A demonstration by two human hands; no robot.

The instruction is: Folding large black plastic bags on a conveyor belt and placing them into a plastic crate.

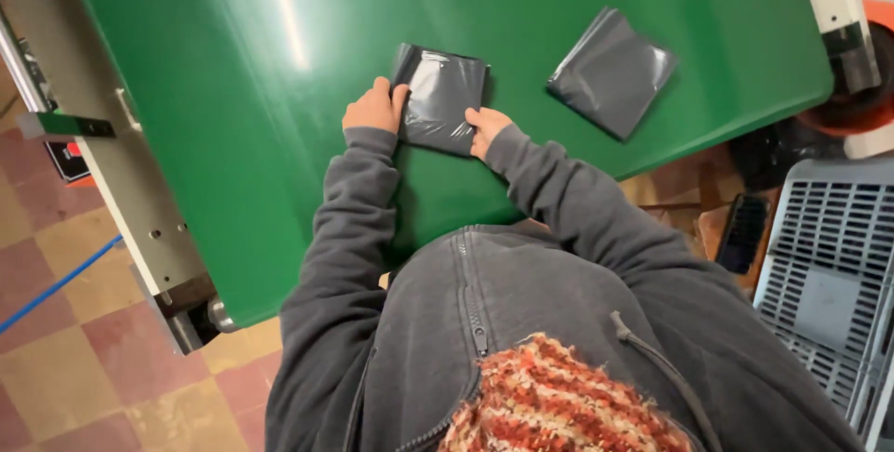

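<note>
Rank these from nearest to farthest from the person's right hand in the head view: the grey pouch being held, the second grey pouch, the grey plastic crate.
1. Held pouch: touching the right hand.
2. Second pouch: farther right on the green belt.
3. Crate: off the belt, far right.

left hand [374, 109]: grip closed, fingers curled | right hand [485, 129]: fingers pinched

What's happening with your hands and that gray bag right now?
Left hand, right hand gripping gray bag edges. Flat on green belt. Second bag apart, nothing blocking.
</note>
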